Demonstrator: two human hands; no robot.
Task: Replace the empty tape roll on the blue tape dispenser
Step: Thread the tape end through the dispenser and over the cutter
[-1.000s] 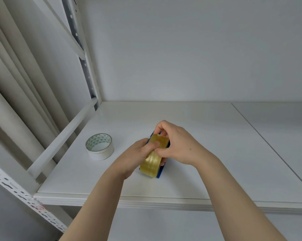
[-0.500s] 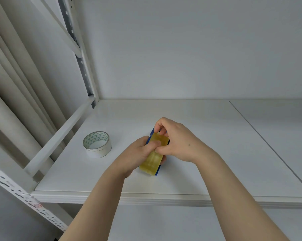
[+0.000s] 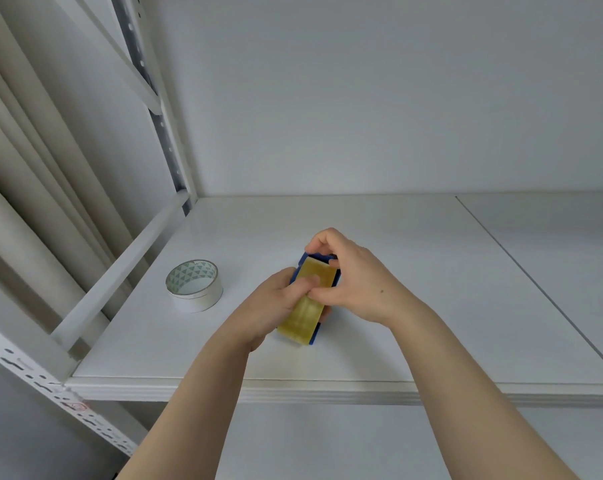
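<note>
Glossy yellow tape roll (image 3: 305, 306); blue dispenser (image 3: 315, 336)

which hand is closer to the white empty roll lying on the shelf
Left. The left hand grips the blue tape dispenser on the side facing the white empty roll, with bare shelf between them. The right hand holds the dispenser's far side.

Two hands (image 3: 276, 303) (image 3: 355, 282), one blue dispenser (image 3: 313, 336), one yellowish tape roll (image 3: 307, 306), one white roll (image 3: 194, 285).

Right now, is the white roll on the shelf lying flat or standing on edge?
Flat: the white roll rests on the shelf, its hole facing up.
</note>
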